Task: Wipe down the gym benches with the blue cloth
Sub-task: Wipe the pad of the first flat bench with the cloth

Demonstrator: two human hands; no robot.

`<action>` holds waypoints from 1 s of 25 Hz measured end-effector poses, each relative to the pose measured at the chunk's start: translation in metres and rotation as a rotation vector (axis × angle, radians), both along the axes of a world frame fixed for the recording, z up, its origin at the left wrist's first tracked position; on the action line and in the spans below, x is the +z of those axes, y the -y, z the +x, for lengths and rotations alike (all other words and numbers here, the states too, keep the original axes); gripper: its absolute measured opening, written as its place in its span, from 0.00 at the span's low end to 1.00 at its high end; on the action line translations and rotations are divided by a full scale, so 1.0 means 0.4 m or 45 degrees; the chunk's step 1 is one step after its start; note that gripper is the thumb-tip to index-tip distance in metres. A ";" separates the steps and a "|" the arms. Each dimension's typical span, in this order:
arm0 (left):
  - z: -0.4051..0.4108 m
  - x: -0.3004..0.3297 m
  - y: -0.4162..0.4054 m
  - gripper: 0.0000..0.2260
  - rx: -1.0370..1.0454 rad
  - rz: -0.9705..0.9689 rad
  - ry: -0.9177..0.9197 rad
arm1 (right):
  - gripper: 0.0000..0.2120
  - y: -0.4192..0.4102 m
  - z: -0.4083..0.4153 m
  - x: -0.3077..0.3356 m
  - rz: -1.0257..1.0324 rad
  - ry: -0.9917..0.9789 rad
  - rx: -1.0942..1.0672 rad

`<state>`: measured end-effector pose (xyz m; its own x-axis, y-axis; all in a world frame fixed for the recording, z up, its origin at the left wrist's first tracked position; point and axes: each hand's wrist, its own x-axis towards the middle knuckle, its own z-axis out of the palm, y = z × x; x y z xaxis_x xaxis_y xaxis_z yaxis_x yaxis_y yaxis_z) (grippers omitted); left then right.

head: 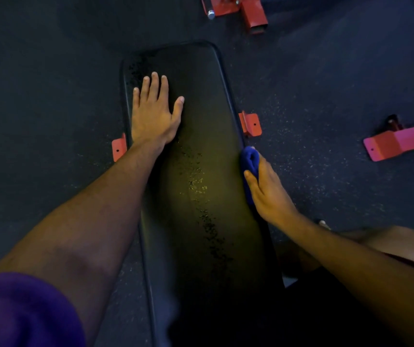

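Bracing: my left hand lies flat, fingers straight, steadying the bench surface; my right hand grips the blue cloth against its side edge for wiping.

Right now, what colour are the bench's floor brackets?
Red-orange brackets, seen in the head view, beside the black bench.

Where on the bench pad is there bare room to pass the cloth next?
The middle of the bench pad is bare, between the left hand flat near the far left edge and the right hand gripping the blue cloth at the right edge. The far end is free too.
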<state>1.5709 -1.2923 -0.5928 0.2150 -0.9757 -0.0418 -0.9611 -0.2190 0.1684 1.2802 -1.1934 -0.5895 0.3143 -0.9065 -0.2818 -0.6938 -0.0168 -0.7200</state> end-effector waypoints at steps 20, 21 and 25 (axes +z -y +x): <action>0.007 -0.020 0.008 0.32 -0.002 -0.049 0.029 | 0.17 0.100 0.082 -0.001 -0.086 0.088 -0.199; 0.010 -0.018 0.006 0.32 -0.001 -0.045 0.017 | 0.16 0.138 0.104 -0.005 -0.116 0.095 -0.219; 0.008 0.005 -0.003 0.30 0.026 -0.039 -0.041 | 0.16 0.246 0.136 0.011 -0.172 0.088 -0.127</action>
<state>1.5742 -1.2909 -0.5906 0.2336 -0.9721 -0.0194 -0.9506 -0.2326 0.2057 1.3347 -1.2917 -0.5852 0.2358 -0.9622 -0.1364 -0.6456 -0.0502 -0.7621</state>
